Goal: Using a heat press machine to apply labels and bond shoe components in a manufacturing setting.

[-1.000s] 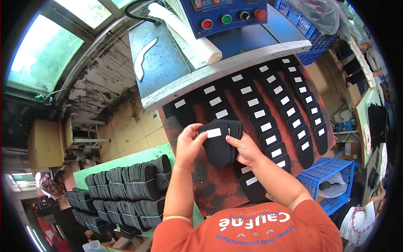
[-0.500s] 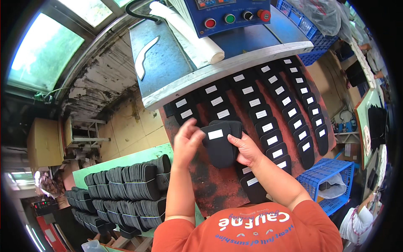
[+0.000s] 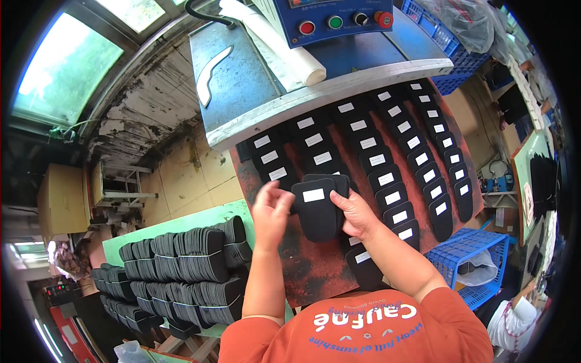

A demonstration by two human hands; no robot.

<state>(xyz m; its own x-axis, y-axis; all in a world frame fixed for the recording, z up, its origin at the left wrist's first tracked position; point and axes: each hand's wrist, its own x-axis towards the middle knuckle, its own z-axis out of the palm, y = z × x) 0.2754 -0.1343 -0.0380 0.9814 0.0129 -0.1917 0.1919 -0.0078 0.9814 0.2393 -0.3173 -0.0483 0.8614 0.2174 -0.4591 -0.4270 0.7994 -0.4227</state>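
Note:
My right hand (image 3: 358, 216) is closed round the right side of a small stack of black shoe insoles (image 3: 318, 221). Its thumb lies on the top insole, near a white label. Beside the stack's upper left edge is my left hand (image 3: 270, 212), its fingers half curled and apart, with nothing visible in them. Under both hands spreads a reddish, dark-stained board (image 3: 308, 275). Overlapping columns of labelled black insoles (image 3: 392, 197) lie on it; the held stack hides part of one column.
A blue press (image 3: 266, 78) with a button panel (image 3: 339, 24) overhangs the board's far side. Bundled dark insoles (image 3: 200, 251) stand on a green table (image 3: 115, 245) at the left. A blue crate (image 3: 448, 254) is at the right.
My left hand has drawn slightly down and right, nearer the held stack. A third label now shows in the leftmost column, above its fingers. My right hand keeps hold of the stack.

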